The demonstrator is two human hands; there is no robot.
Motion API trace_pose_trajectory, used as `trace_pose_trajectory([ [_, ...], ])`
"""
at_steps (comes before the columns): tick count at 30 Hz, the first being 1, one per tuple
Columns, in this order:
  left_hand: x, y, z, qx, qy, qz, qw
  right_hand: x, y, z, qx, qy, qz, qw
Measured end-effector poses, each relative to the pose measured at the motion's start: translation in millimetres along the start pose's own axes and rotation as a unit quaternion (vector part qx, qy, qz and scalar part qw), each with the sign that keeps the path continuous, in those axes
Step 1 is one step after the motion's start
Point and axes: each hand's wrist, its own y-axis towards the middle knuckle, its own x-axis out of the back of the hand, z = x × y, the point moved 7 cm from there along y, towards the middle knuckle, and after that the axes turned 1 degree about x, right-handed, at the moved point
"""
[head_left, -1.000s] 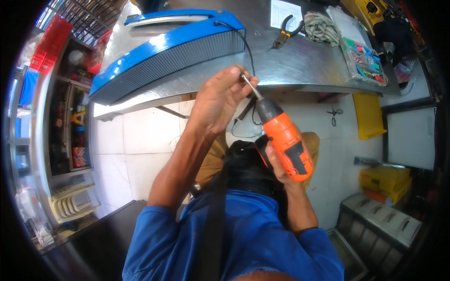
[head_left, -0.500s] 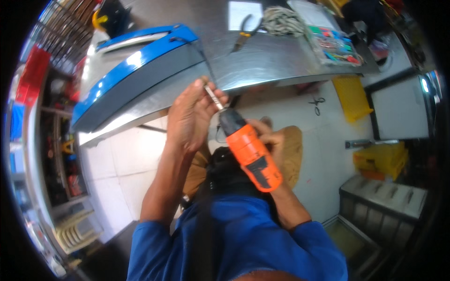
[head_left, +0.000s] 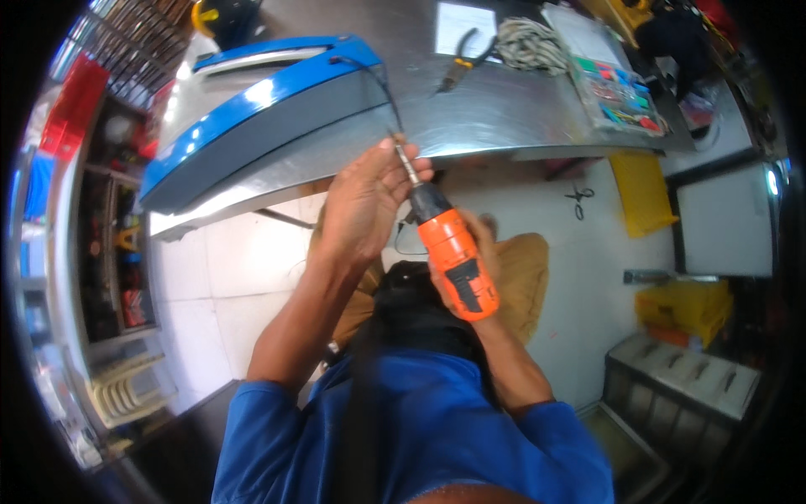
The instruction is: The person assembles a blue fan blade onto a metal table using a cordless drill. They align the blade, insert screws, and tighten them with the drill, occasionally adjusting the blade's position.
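My right hand [head_left: 480,244] is wrapped round an orange and black cordless drill [head_left: 454,256], partly hidden behind its body. The drill points away from me, toward the table edge. From its black chuck runs a slim metal drill bit [head_left: 408,165]. My left hand [head_left: 369,193] is closed about the bit, thumb and fingers pinching near its tip. Just beyond the fingertips, a dark cable [head_left: 388,94] hangs from a blue and grey curved casing [head_left: 277,105] on the metal table [head_left: 470,118]. Whether the cable touches the bit I cannot tell.
Pliers [head_left: 460,64], a bundle of pale rope [head_left: 531,45], a paper sheet [head_left: 464,29] and a clear box of coloured small parts [head_left: 620,99] lie on the table. Scissors [head_left: 579,202] hang beyond its edge. Yellow bins [head_left: 684,309] stand at right, shelving [head_left: 117,244] at left.
The drill has swung to point more straight ahead, and its rear end has come up slightly. Both hands keep their hold. The whole view has shifted a little, so the table appears farther right.
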Motion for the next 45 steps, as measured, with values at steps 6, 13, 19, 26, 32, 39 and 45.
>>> trace_pose_trajectory([
  [6,-4,-3,-4,-0.002,0.021,0.001,1.000,-6,1,-9,0.004,0.021,0.011,1.000],
  [13,-4,-2,-3,0.003,0.040,0.024,0.999,-7,8,8,0.016,0.033,-0.012,0.999],
  [19,-4,-10,-10,0.011,0.104,0.024,0.994,-9,15,17,0.074,-0.017,-0.016,0.997],
  [26,-16,-12,-116,-0.281,0.738,-0.047,0.612,-8,23,14,0.075,-0.071,-0.037,0.994],
  [32,-42,62,-142,-0.379,0.852,0.017,0.361,-13,27,1,0.063,-0.048,-0.043,0.996],
  [39,-46,78,-134,-0.286,0.875,0.037,0.390,-15,28,2,0.067,-0.059,-0.047,0.995],
  [45,-51,65,-124,-0.277,0.874,0.042,0.396,-11,15,12,0.083,-0.110,-0.043,0.990],
])
